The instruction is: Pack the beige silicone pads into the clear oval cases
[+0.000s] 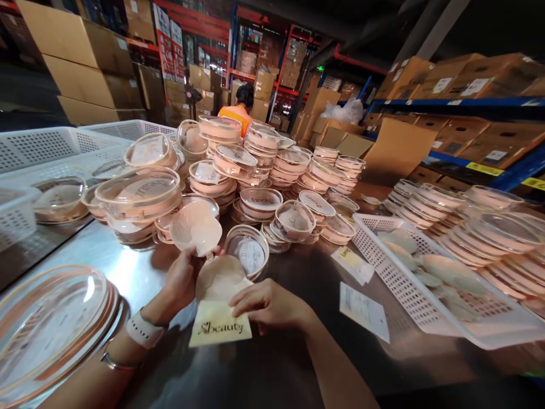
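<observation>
My left hand (182,278) grips a pair of pale translucent silicone cups (196,228) joined at a small middle clasp, one cup raised, the other (219,277) lying lower. My right hand (268,304) rests on the lower cup and pinches a cream card (219,325) printed "Sbeauty" beneath it. Just beyond the hands stands an open round clear case (248,250) with a pink rim. A white watch sits on my left wrist.
Piles of round pink-rimmed clear cases (255,165) cover the metal table (293,352). A white perforated tray (426,301) of loose cups lies right, stacked lids (51,324) at lower left, white baskets (51,145) at left. Paper slips (364,311) lie nearby. A person in orange (238,111) stands far back.
</observation>
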`<state>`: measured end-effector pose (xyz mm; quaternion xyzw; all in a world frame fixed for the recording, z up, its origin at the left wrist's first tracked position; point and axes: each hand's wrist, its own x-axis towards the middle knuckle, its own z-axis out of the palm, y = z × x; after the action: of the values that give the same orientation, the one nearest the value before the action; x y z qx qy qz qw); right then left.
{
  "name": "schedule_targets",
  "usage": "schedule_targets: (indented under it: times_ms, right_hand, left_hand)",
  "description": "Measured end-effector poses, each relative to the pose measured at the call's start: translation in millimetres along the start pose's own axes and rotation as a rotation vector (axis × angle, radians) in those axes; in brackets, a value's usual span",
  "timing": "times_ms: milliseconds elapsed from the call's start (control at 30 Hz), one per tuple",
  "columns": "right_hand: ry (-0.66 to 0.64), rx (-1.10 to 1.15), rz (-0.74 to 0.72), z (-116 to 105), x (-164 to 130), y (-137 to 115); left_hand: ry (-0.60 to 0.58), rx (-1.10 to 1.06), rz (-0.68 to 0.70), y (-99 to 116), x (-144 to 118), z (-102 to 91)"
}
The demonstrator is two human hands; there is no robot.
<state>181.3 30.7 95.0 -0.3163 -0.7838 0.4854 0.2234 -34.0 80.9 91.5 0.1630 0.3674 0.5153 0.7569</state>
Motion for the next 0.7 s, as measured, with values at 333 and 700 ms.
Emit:
schedule_targets:
  times_ms: [333, 700]
  right_hand:
    - [0.880, 0.337, -0.009, -29.7, 4.8, 12.7]
    - [1.337, 0.138, -0.158, -17.8, 17.2, 21.6]
  left_hand:
    - [-0.173, -0.026, -0.139, -11.1, -5.5, -2.2]
    - [-0.472, 0.011, -0.219, -33.7, -7.2, -5.3]
